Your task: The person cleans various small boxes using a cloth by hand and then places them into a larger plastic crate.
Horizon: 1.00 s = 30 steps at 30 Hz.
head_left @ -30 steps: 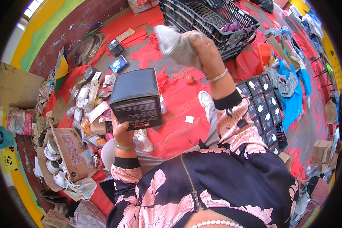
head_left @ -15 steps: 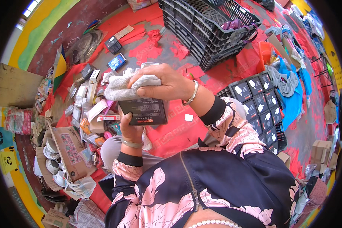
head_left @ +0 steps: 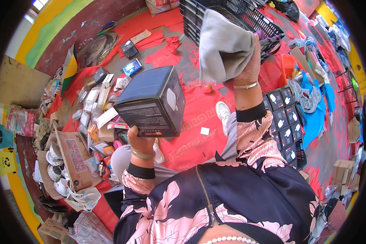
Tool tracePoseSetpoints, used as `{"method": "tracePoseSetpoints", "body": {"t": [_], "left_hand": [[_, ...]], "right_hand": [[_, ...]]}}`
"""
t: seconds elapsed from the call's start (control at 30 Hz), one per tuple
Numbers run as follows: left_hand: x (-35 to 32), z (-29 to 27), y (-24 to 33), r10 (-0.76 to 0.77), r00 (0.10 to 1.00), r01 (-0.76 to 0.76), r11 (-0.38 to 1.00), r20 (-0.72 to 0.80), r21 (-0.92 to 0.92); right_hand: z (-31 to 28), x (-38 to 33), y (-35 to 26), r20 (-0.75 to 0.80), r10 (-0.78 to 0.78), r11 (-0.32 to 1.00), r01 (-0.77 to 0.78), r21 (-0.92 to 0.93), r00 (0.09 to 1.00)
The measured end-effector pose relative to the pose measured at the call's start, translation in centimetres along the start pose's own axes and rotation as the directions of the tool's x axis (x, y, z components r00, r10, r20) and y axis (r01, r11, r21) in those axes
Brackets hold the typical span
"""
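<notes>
In my left hand (head_left: 141, 142) is a black cardboard box (head_left: 150, 99) with a white picture on one side. The thumb presses its near lower edge, and the other fingers are hidden beneath it. My right hand (head_left: 249, 61) is raised to the right of the box, gripping a grey-white cloth (head_left: 221, 46) that hangs open to the left. Cloth and box are apart, and the box's dark top is uncovered. Most of the right fingers lie behind the cloth.
Similar black boxes (head_left: 282, 118) fill a crate by my right knee. Stacked black crates (head_left: 193, 18) stand ahead. To the left lie a pile of small packages (head_left: 95, 105), a blue box (head_left: 132, 67) and a carton (head_left: 79, 160) beside white round items. Torn red covering (head_left: 187, 140) lies on the floor.
My right hand has lifted the cloth off the top of the box and moved up and right, the cloth spreading out. The box in my left hand now shows its top and picture side.
</notes>
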<state>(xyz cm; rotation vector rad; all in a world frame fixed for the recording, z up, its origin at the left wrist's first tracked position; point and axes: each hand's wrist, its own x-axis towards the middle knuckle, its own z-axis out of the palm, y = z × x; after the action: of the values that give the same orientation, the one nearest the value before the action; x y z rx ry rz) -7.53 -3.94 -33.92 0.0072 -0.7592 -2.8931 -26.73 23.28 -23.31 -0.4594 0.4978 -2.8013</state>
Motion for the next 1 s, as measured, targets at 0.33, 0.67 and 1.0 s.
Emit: {"method": "tracePoseSetpoints", "body": {"t": [0.33, 0.67, 1.0], "left_hand": [[2.3, 3.5, -1.2, 0.033, 0.992, -0.048, 0.991, -0.119, -0.123], [2.1, 3.5, 0.0, 0.131, 0.974, -0.158, 0.977, -0.182, -0.140], [2.1, 3.5, 1.7, 0.194, 0.977, -0.203, 0.973, -0.084, -0.115]], "right_hand": [[3.3, -3.4, 13.5, 0.498, -0.009, 0.170, 0.492, -0.854, 0.867], [3.9, -6.6, 12.4, 0.724, 0.300, 0.049, 0.748, -0.662, 0.621], [-9.2, 0.2, 5.9, -0.459, -0.102, 0.332, -0.405, -0.852, 0.882]]}}
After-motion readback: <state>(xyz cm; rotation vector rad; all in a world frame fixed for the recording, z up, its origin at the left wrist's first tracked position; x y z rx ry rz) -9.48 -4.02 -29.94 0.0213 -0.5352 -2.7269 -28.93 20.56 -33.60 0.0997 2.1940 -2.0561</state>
